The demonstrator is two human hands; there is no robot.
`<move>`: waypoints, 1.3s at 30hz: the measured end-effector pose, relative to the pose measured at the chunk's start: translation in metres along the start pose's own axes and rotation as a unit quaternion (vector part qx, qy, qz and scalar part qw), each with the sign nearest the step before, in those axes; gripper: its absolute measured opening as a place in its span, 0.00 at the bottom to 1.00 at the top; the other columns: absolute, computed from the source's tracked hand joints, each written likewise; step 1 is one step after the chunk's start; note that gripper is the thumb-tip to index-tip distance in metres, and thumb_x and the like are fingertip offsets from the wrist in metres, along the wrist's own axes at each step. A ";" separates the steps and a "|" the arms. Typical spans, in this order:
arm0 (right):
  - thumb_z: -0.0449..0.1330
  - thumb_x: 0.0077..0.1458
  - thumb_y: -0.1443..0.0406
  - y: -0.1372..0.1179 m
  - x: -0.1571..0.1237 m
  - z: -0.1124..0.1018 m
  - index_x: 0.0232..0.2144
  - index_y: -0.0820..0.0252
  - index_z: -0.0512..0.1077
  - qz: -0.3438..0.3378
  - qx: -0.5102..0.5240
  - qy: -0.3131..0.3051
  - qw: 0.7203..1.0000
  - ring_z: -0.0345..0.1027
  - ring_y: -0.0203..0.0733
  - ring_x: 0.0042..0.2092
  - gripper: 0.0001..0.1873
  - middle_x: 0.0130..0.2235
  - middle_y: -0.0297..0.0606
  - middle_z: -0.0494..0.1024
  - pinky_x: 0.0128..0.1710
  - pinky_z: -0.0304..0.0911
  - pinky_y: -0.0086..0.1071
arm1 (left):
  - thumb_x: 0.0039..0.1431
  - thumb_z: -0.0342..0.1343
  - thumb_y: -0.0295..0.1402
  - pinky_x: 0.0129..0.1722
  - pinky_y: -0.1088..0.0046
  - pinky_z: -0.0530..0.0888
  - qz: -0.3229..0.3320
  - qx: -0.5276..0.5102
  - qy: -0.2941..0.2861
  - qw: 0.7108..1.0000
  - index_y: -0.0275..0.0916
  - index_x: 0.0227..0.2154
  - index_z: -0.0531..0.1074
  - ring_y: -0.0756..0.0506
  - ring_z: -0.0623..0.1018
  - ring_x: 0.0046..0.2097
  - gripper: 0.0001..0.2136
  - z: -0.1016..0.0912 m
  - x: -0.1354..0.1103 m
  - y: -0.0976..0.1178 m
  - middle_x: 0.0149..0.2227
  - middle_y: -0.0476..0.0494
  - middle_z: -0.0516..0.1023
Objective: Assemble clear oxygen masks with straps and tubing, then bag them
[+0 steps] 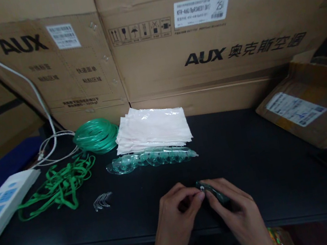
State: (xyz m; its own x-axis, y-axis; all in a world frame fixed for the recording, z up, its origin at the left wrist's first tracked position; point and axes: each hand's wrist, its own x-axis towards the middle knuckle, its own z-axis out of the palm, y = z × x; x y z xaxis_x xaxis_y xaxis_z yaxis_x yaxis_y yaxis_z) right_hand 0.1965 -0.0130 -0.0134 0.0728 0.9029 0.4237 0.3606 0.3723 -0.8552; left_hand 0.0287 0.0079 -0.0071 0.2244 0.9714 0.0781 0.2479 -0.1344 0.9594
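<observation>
My left hand and my right hand meet near the front of the black table, pinching a small translucent green piece between their fingertips. Its exact form is partly hidden by my fingers. Farther back lies a row of nested clear green moulded cups, in front of a stack of white plastic bags. To their left are a coil of green tubing, a tangle of flat green straps, and several small metal clips.
A white power strip sits at the table's left edge, with a white cable rising behind it. Large cardboard boxes form a wall along the back. A flattened cardboard parcel leans at the right.
</observation>
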 end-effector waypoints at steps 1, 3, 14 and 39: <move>0.65 0.62 0.70 0.000 0.000 0.000 0.46 0.49 0.83 0.003 0.002 -0.002 1.000 0.80 0.37 0.42 0.14 0.42 0.36 0.84 0.45 0.73 0.22 | 0.66 0.61 0.37 0.28 0.77 0.66 -0.002 -0.004 -0.001 1.000 0.41 0.34 0.84 0.51 0.70 0.28 0.09 0.000 0.000 0.002 0.28 0.50 0.73; 0.64 0.63 0.70 0.001 -0.001 -0.001 0.47 0.49 0.83 0.011 -0.001 -0.007 1.000 0.80 0.38 0.44 0.14 0.43 0.37 0.83 0.45 0.73 0.23 | 0.66 0.60 0.37 0.29 0.77 0.66 -0.005 -0.010 -0.004 1.000 0.41 0.33 0.84 0.51 0.70 0.28 0.10 0.000 -0.001 0.005 0.29 0.50 0.73; 0.63 0.63 0.71 -0.002 0.000 -0.001 0.47 0.48 0.83 -0.023 -0.020 -0.013 0.999 0.79 0.36 0.43 0.15 0.41 0.35 0.82 0.45 0.72 0.21 | 0.67 0.59 0.40 0.26 0.77 0.65 -0.033 -0.053 -0.004 0.998 0.40 0.33 0.83 0.53 0.69 0.25 0.12 0.002 -0.003 0.006 0.30 0.50 0.71; 0.63 0.63 0.69 0.000 0.001 0.005 0.42 0.52 0.82 -0.021 -0.050 0.025 0.998 0.79 0.43 0.40 0.10 0.38 0.39 0.83 0.41 0.74 0.31 | 0.70 0.55 0.44 0.27 0.76 0.65 -0.023 -0.026 -0.039 0.999 0.40 0.35 0.80 0.51 0.70 0.28 0.15 0.000 -0.002 0.004 0.31 0.49 0.69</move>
State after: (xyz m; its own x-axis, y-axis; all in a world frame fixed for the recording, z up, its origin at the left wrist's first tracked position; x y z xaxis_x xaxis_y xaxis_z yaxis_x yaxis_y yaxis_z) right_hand 0.1920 -0.0113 -0.0150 0.1003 0.8741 0.4753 0.4549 0.3846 -0.8032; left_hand 0.0288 0.0051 -0.0036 0.2875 0.9577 0.0144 0.2102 -0.0777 0.9746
